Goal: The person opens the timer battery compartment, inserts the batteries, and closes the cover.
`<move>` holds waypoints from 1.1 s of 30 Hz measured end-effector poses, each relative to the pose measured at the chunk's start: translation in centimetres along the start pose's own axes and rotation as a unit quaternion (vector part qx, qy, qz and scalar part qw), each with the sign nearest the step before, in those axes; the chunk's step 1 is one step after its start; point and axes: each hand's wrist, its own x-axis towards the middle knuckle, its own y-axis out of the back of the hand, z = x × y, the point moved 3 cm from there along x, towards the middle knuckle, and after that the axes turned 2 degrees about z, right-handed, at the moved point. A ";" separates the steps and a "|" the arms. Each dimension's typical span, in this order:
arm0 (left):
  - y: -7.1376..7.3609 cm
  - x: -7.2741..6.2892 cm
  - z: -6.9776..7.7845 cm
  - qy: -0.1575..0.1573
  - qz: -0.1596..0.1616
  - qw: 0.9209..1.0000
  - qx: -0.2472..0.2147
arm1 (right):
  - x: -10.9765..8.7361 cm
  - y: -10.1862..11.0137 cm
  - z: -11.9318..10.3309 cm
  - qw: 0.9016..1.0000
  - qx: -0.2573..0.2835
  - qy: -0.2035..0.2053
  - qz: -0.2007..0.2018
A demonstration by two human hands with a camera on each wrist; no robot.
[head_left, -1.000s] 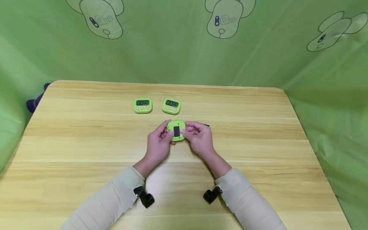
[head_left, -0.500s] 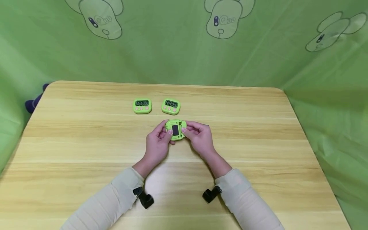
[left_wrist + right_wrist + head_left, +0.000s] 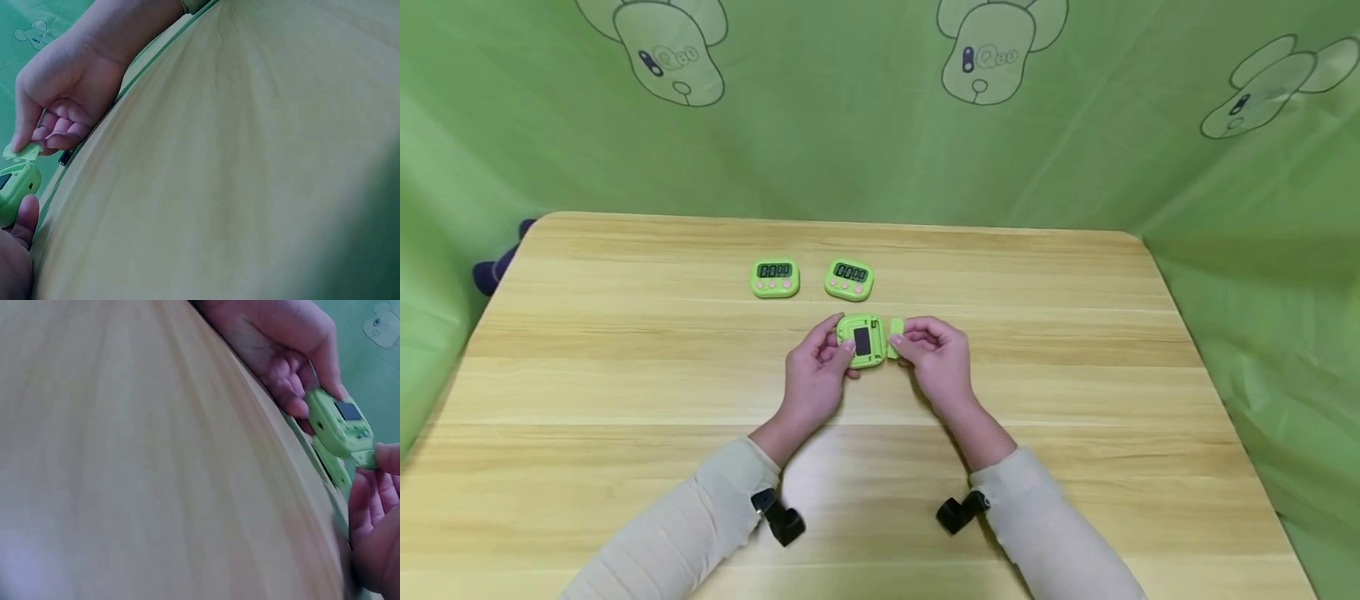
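Note:
My left hand (image 3: 816, 375) grips a lime-green digital timer (image 3: 875, 350), back side up, with its thumb on the back beside a dark rectangle. The battery compartment on the timer's right side lies uncovered. Between thumb and fingers my right hand (image 3: 936, 367) pinches the small green battery cover (image 3: 897, 327), just right of the timer. In the right wrist view the cover (image 3: 365, 459) overlaps the end of the timer (image 3: 328, 428). A small dark cylinder, like a battery (image 3: 65, 156), shows beyond the right hand's fingers in the left wrist view; the head view hides it.
Two more green timers, one at left (image 3: 775, 278) and one at right (image 3: 849, 280), lie face up beyond the hands, their displays showing digits. The wooden table (image 3: 625, 350) is bordered by a green curtain (image 3: 850, 150). Something purple (image 3: 493, 271) sticks out past the left edge.
The battery cover slid right across the timer's back and came off in the right hand, which moved right. The left hand and the other two timers stayed put.

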 end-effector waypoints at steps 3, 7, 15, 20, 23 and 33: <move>0.1 0.0 0.0 -0.001 0.000 1.000 0.002 | 0.1 1.0 0.0 0.999 -0.042 -0.008 0.000; 0.2 -0.1 0.1 -0.003 0.001 1.000 0.000 | 0.2 2.2 0.3 0.990 -0.139 0.015 -0.010; 0.2 -0.1 0.1 0.003 -0.005 1.000 -0.008 | 0.3 3.2 0.6 0.967 -0.235 0.091 -0.024; 0.1 0.0 0.1 0.013 -0.006 1.000 -0.010 | 0.3 3.7 0.6 0.974 -0.204 0.096 0.004; 0.0 0.0 0.1 0.019 -0.007 1.000 -0.008 | 0.6 4.3 0.5 0.974 -0.195 0.113 0.039; -0.2 -0.7 3.1 0.018 -0.009 1.000 0.000 | 1.7 5.3 0.4 0.941 -0.310 0.126 0.045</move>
